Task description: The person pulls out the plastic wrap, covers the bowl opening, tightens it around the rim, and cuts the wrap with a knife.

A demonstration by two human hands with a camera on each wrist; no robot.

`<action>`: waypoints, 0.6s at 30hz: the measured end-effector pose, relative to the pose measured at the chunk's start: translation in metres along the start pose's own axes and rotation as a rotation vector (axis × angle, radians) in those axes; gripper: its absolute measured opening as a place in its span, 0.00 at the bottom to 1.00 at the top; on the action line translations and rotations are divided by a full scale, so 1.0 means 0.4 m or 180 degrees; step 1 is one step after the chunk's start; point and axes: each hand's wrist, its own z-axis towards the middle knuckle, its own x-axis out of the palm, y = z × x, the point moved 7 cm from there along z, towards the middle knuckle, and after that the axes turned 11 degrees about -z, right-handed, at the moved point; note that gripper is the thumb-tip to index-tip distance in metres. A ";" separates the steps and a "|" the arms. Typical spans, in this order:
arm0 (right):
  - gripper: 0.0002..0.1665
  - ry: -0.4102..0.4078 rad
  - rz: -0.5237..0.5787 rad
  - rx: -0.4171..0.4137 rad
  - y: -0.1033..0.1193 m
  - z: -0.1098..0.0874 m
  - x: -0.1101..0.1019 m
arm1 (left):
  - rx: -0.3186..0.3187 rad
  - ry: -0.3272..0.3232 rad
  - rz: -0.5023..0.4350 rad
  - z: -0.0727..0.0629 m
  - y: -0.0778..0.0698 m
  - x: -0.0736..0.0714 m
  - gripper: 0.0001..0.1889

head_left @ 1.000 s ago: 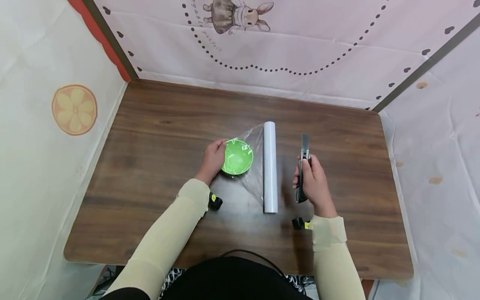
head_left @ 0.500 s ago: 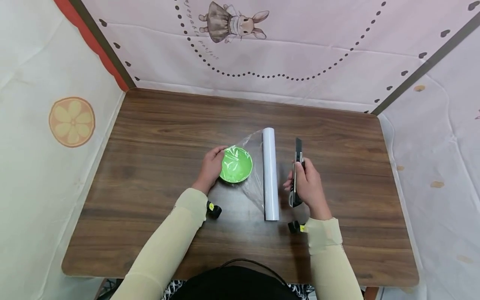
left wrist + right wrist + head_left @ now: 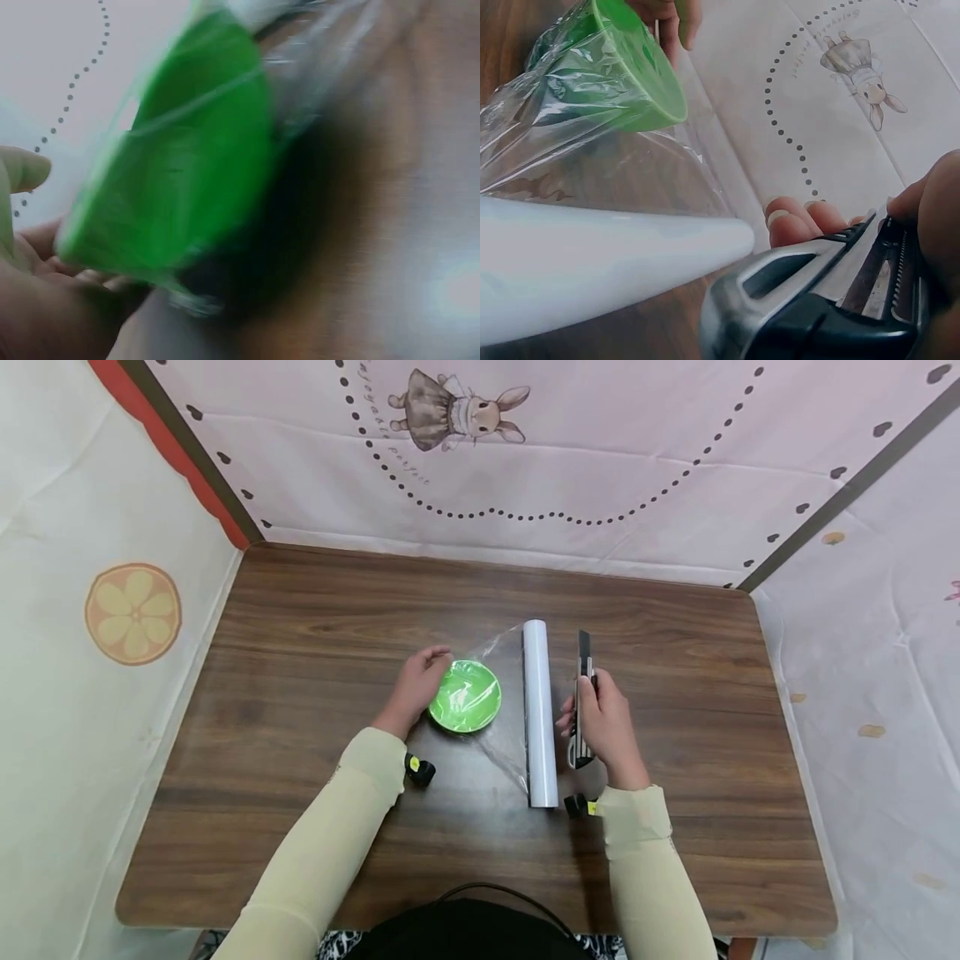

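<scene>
Green bowl [image 3: 465, 697] sits mouth up on the bench [image 3: 322, 627], left of centre, clear film [image 3: 547, 161] stretched over its mouth. Film runs from the bowl to the white roll [image 3: 540, 714], which lies on the bench just right of the bowl, long side pointing away from the person. Film creased and shiny, bunched around the bowl's outside in the right wrist view.

Left hand [image 3: 415, 689] at the bowl's left side, loose: thumb apart from the rim, other fingers partly hidden behind the bowl. Can't tell if they touch it; left wrist view blurred. Right hand [image 3: 609, 724] grips a knife [image 3: 581, 747], fingers wrapped round the handle, thumb along the top. Blade end points away from the person, toward the back of the bench. Knife is just right of the roll, held apart from film and bowl.

Pale yellow sleeves [image 3: 307, 843] on both arms, a small black camera [image 3: 420, 772] at the left wrist, another at the right. Pale sheet behind the bench, printed with a rabbit [image 3: 457, 414] and a dotted curve; orange slice print [image 3: 133, 613] on the left sheet.
</scene>
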 end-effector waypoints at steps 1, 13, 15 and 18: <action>0.22 0.0001 -0.0019 0.0012 0.002 0.003 0.001 | 0.0018 0.0016 0.0068 0.003 -0.010 0.000 0.25; 0.19 0.0134 -0.0108 0.0101 0.022 0.037 0.025 | -0.0078 0.0476 0.1015 0.057 -0.104 0.041 0.26; 0.20 0.0155 -0.0168 0.0103 0.026 0.042 0.029 | -0.0142 0.0581 0.1067 0.069 -0.114 0.054 0.26; 0.19 0.0161 -0.0237 0.0101 0.032 0.050 0.032 | -0.0258 0.0724 0.1024 0.088 -0.128 0.074 0.26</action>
